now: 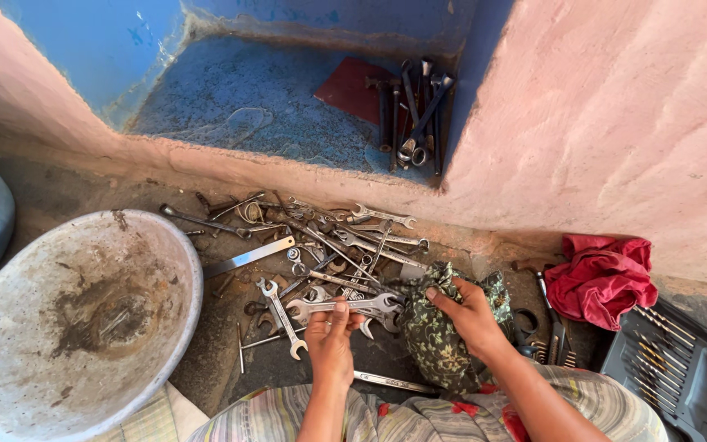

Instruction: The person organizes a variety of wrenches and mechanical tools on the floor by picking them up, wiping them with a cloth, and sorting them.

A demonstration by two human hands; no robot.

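My left hand (329, 334) grips a large double open-ended wrench (345, 307) by its shaft, holding it level above a heap of wrenches. My right hand (468, 315) clutches a dark green patterned cloth (439, 336) and presses it against the wrench's right jaw. Below and behind both hands, many loose steel wrenches (329, 245) lie scattered on the dirty ground. A smaller open-ended wrench (281, 315) lies just left of my left hand.
A big dented grey metal basin (75, 319) sits at the left. A blue wall niche (272, 90) holds several more wrenches (415, 115). A red cloth (603, 274) lies at the right, with a black tool tray (681, 368) of bits beside it. A flat steel bar (247, 256) lies near the basin.
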